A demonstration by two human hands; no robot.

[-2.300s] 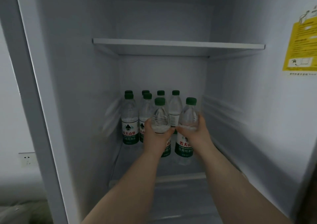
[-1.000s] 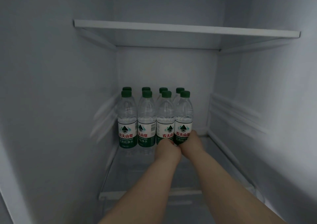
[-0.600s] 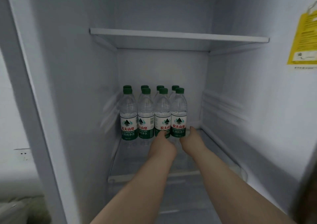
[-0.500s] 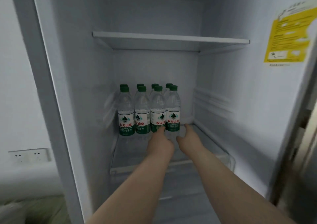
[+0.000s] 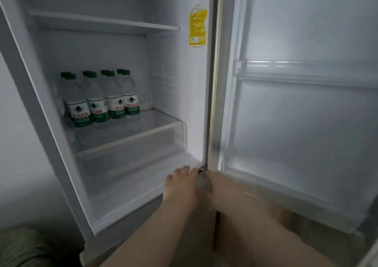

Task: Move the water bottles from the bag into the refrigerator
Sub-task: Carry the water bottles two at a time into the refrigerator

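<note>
The clear plastic water bottles with green caps (image 5: pixel 98 101) stand upright in two tight rows at the back left of the clear glass shelf (image 5: pixel 149 123) inside the white refrigerator (image 5: pixel 169 72). Open shelf surface shows in front of them and to their right, up to the front lip. The white refrigerator door (image 5: pixel 296 123) stands swung wide on my right. Both hands are low by the hinge, well apart from the bottles. My left hand (image 5: pixel 181 187) has its fingers loosely stretched, released, holding nothing. My right hand (image 5: pixel 214 187) is blurred just beside it; I cannot tell how its fingers lie
</note>
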